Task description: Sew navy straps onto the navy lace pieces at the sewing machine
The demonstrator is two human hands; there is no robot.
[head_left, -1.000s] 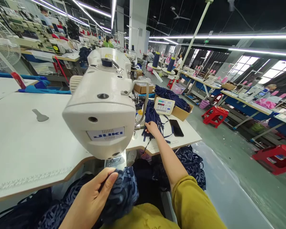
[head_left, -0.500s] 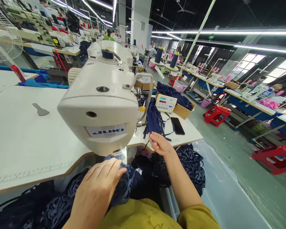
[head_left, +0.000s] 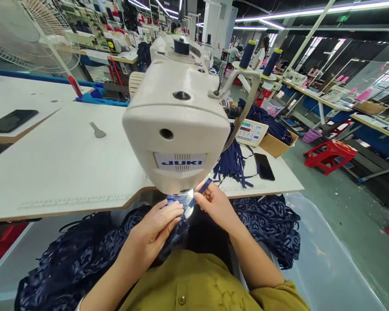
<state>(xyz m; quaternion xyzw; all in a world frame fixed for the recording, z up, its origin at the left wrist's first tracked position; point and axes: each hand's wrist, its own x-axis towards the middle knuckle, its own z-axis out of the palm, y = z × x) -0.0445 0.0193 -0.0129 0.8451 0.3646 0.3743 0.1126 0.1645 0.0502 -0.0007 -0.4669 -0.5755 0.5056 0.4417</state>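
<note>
Navy strap (head_left: 205,186) and patterned fabric (head_left: 174,198) meet just under the sewing machine's head (head_left: 178,116) in the head view. At right, a cardboard box (head_left: 275,149) is heaped with dark navy pieces; a clear bin (head_left: 324,259) has a patterned pile (head_left: 269,224) along its left side. Another clear bin (head_left: 6,276) sits beneath a second pile (head_left: 74,259) at left. On the white table (head_left: 68,172) are a strap bundle (head_left: 232,162), a phone (head_left: 265,166), a control panel (head_left: 251,133) and a grey flat tool (head_left: 97,130). Beyond, a red stool (head_left: 330,154) stands on the green floor (head_left: 337,203) before rows of machines. The strap's long axis slants, its free end pointing up and right. The left hand (head_left: 160,224) is closed on the fabric; the right hand (head_left: 214,203), near it, pinches the strap.
</note>
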